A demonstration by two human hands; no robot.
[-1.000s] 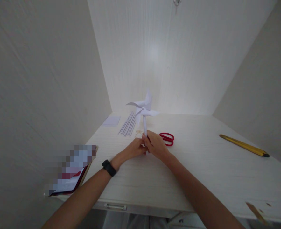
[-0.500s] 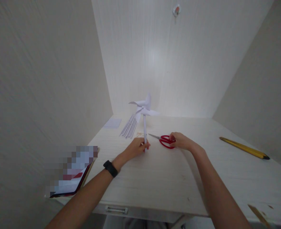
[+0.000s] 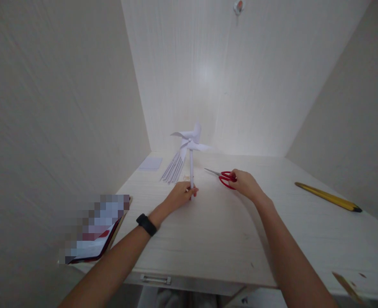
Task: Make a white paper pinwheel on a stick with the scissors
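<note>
A white paper pinwheel (image 3: 191, 164) stands upright in my left hand (image 3: 181, 193), whose fingers are closed round the lower end of its stick. Its curved blades face me at the top. My right hand (image 3: 245, 184) grips the red handles of a pair of scissors (image 3: 226, 177); the metal blades point left toward the pinwheel stick. Behind my left hand lie several thin rolled paper sticks (image 3: 173, 169), partly covered by a blade. Some small tan bits (image 3: 186, 177) are on the table beside the stick.
White paper sheets (image 3: 151, 163) lie at the back left of the white table (image 3: 208, 239). A tablet (image 3: 95, 235), its screen blurred out, rests along the left edge. A folded yellow umbrella-like object (image 3: 328, 196) lies at the right, near the side wall.
My right hand has shifted the scissors slightly back and to the right, away from the pinwheel stick. My left hand still holds the pinwheel in nearly the same place.
</note>
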